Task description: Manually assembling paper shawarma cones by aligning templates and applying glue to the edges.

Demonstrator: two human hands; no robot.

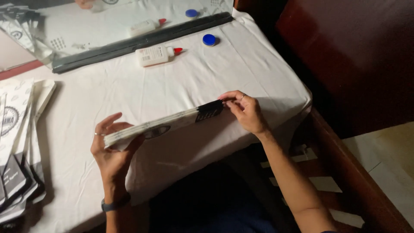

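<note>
Both hands grip a flat folded paper bag (166, 123) held edge-up over the near edge of the white-clothed tabletop (215, 73): the left hand (113, 149) curls around its pale end, the right hand (246, 112) pinches the black end between fingertips

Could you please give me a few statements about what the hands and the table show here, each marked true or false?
1. Both hands hold a folded paper bag by its ends. True: the left hand grips one end and the right hand the other.
2. The glue bottle stands upright. False: it lies on its side on the white cloth.
3. A blue cap lies beside the glue bottle. True.
4. The stack of bags lies next to the right hand. False: it lies on the left hand's side.
5. The glue bottle has a green tip. False: it is red.
</note>
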